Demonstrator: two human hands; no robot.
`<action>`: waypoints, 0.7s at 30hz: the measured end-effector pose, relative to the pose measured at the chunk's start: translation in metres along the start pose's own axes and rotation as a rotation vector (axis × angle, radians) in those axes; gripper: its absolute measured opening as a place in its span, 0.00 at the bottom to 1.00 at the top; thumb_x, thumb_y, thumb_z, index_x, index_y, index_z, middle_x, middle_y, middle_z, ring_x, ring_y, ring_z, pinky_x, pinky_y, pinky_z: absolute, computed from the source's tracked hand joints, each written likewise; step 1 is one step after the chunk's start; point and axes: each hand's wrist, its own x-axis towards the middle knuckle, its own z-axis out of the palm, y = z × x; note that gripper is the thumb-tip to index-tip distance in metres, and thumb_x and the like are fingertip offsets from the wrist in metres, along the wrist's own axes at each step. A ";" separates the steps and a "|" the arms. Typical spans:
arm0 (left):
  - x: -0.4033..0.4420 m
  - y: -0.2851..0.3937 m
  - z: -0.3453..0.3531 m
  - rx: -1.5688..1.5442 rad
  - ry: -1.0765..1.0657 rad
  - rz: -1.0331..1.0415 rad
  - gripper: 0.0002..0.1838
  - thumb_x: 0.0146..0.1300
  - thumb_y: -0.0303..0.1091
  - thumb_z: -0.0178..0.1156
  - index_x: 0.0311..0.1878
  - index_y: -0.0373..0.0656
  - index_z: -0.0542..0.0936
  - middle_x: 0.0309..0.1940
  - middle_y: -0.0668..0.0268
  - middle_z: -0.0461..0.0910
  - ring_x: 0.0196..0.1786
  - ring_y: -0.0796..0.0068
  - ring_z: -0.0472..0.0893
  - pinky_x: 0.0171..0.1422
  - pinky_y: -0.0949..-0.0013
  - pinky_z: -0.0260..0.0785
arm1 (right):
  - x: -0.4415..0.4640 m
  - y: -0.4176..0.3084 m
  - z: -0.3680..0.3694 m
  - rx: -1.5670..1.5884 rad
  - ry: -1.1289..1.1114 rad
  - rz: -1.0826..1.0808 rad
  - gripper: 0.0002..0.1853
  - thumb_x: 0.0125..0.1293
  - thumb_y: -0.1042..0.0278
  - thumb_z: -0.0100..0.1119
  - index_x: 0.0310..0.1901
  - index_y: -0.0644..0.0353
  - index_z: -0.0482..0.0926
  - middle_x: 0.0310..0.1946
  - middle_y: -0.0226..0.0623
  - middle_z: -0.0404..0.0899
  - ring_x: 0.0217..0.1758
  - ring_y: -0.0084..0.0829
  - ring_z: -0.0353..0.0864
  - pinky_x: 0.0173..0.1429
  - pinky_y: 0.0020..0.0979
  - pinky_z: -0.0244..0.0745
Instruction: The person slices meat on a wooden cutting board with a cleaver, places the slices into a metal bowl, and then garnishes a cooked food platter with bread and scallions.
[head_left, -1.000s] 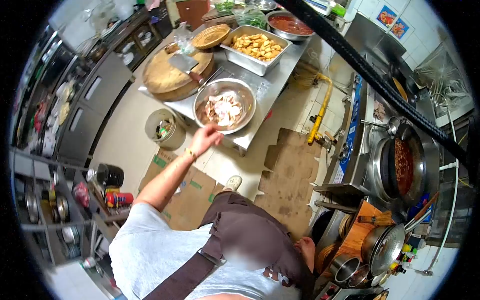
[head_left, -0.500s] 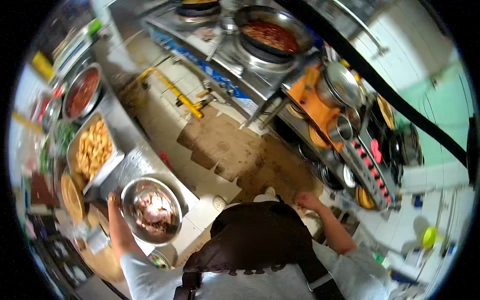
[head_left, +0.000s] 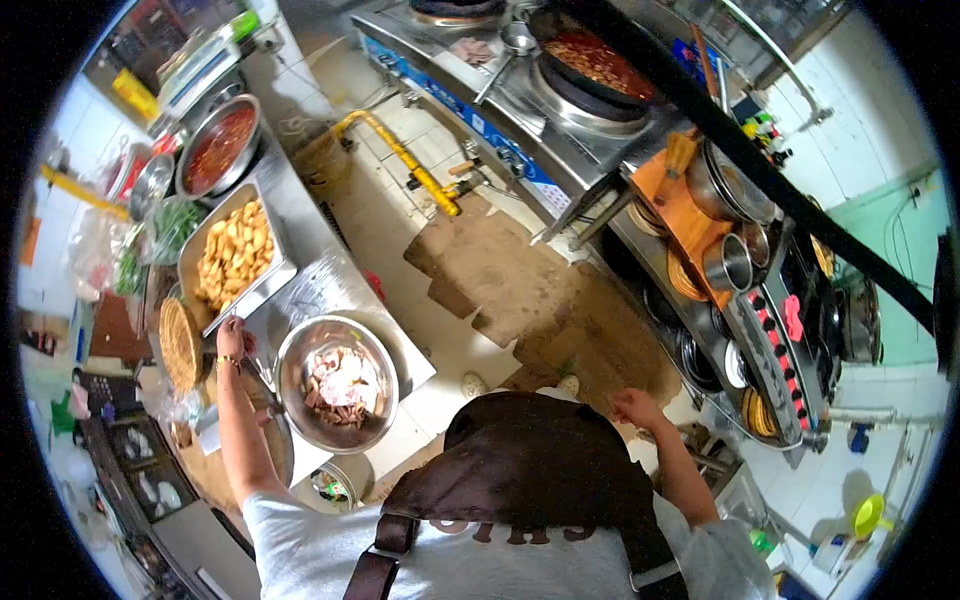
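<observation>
My left hand (head_left: 233, 341) is at the near corner of a rectangular metal tray (head_left: 262, 291) filled with yellow-brown chunks (head_left: 236, 256). Its fingers are closed, and what they grip, if anything, is not clear. To the right of that hand, a round steel bowl (head_left: 386, 397) contains pale and brownish pieces that look like raw meat (head_left: 340, 385). A woven round lid or mat (head_left: 180, 344) lies left of the hand. On the other side of my body, my right hand (head_left: 636, 408) hangs in the air, fingers loosely curled with nothing in them.
Beyond the tray stands a bowl of red sauce (head_left: 222, 148). A round wooden board (head_left: 272, 450) lies beside my left forearm. Across the tiled floor, a wok of red food (head_left: 598, 68) sits on the stove. A yellow pipe (head_left: 405, 158) runs below it; pots (head_left: 728, 262) fill the right-hand shelf.
The camera view has shifted, so the counter and stove appear farther right. My left hand has moved away from the bowl's side to the tray's corner. My right hand stays raised and holds nothing.
</observation>
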 end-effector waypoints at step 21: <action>-0.055 0.044 -0.010 -0.081 -0.031 0.315 0.08 0.67 0.28 0.46 0.33 0.39 0.73 0.15 0.70 0.70 0.17 0.80 0.69 0.22 0.75 0.63 | 0.033 -0.036 0.006 0.136 -0.149 0.003 0.13 0.65 0.68 0.52 0.49 0.65 0.70 0.37 0.42 0.79 0.36 0.33 0.82 0.38 0.33 0.78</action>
